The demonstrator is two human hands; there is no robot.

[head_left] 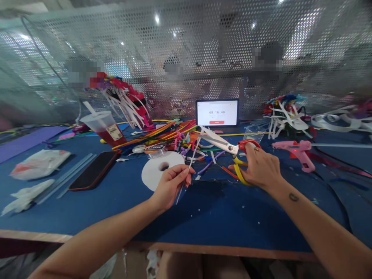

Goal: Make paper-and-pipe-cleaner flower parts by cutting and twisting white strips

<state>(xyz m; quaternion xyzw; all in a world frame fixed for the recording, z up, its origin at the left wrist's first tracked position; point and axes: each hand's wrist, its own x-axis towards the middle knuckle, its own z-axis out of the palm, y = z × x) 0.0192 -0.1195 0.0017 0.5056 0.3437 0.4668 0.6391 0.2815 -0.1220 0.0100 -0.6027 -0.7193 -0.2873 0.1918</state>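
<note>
My left hand (173, 182) pinches a thin white strip (193, 155) between thumb and fingers. The strip slants upward toward the scissor blades and its lower end hangs below the fingers. In my right hand (260, 166) is a pair of scissors (222, 144) with red and yellow handles, its blades spread and pointing left. The blade tips are close to the strip's upper end; whether they touch it I cannot tell. A white disc with a centre hole (151, 170), like a spool, lies just behind my left hand and is partly covered by it.
Colourful pipe cleaners (162, 133) heap up at the table's middle. A tablet (217, 112) with a timer stands behind. To the right rests a pink glue gun (299, 149); on the left are a phone (94, 170), glue sticks (68, 174) and a tilted plastic cup (103, 126).
</note>
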